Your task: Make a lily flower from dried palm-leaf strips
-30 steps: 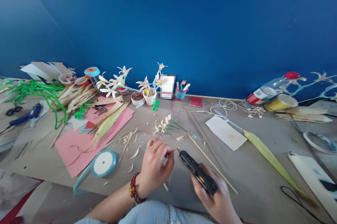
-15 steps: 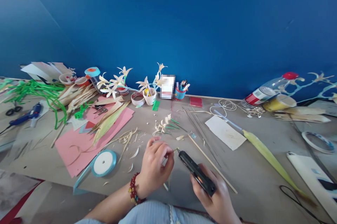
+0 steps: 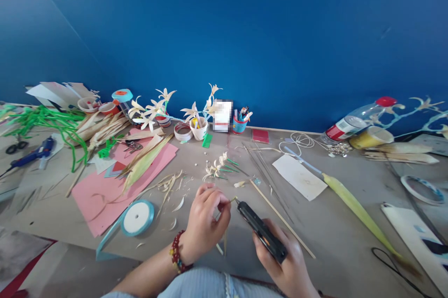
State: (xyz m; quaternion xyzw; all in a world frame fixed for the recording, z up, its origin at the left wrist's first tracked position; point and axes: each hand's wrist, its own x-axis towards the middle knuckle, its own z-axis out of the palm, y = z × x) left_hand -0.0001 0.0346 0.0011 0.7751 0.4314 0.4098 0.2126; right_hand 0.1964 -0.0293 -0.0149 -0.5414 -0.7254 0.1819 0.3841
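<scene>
The black tool (image 3: 261, 230) is gripped by the right hand (image 3: 289, 260), its fingers wrapped closely round the body at the near end. To the left of the black tool, a thin strip (image 3: 233, 200) is pinched between the closed thumb and forefinger of the left hand (image 3: 206, 214); how the other fingers are curled cannot be fully told. The strip is held just off the black tool's tip, and whether the two touch cannot be made out. For good work, it is judged, the strip should be kept still, the tip should be guided slowly, and the fingertips should be kept clear of the tip, which may be hot. Care should also be taken with the small flowers (image 3: 217, 167) laid beyond the black tool and the wooden stick (image 3: 283, 219) lying to its right. Compared with the frame from one second ago, little has been altered: the black tool has been turned slightly, so that less of its orange patch is shown, while the left hand's pinch has been kept.
</scene>
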